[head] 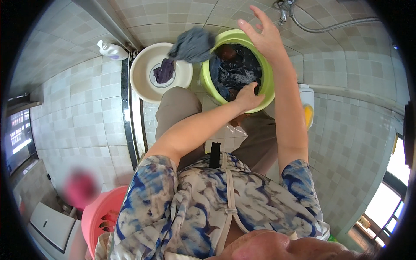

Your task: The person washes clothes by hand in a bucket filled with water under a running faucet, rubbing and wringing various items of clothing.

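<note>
A lime-green tub (pixel 269 76) holds dark wet cloth (pixel 239 70) in what looks like water. My left hand (pixel 249 97) is at the tub's near right side, over the rim and the dark contents, fingers apart and holding nothing. Raised above the tub's far right rim, my right hand (pixel 262 37) has spread fingers and is empty. A bunched grey cloth (pixel 193 45), blurred by motion, appears in the air between the tub and a cream basin (pixel 139 73), apart from both hands. A dark purple cloth (pixel 164 71) lies in that basin.
A white bottle (pixel 112 50) stands beyond the raised sill on the left. A pink basin (pixel 89 224) is at lower left, near a grey-white lidded object (pixel 52 224). On the far wall are a tap (pixel 285 11) and metal hose (pixel 328 30). My knees flank the tub's near side.
</note>
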Tool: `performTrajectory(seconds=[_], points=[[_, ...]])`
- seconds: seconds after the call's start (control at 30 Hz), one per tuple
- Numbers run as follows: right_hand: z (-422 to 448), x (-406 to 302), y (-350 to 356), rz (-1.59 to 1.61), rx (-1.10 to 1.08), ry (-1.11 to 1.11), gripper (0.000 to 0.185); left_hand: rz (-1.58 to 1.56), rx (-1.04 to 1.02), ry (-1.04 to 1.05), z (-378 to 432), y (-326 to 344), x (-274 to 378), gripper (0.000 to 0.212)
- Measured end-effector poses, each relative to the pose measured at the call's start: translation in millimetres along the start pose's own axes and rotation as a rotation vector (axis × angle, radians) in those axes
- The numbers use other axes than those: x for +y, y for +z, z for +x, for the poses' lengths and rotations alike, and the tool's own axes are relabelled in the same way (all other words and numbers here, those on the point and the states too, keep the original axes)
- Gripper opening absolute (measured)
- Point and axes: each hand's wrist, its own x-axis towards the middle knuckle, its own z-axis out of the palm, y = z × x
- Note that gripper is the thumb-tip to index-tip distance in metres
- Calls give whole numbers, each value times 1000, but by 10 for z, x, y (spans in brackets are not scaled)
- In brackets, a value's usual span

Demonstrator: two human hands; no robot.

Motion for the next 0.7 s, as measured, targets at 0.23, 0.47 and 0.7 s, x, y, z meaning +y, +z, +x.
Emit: performTrajectory(seconds=[0.23,0.47,0.7], points=[[-154,963,-306,-284,-261,130,39,362,-302,-32,36,-337,423,35],[-392,2154,-36,-236,-398,197,37,1045,-552,169,-38,-241,268,27],[-886,2598,768,-557,-612,355,95,1003,-619,146,-79,-268,349,26]])
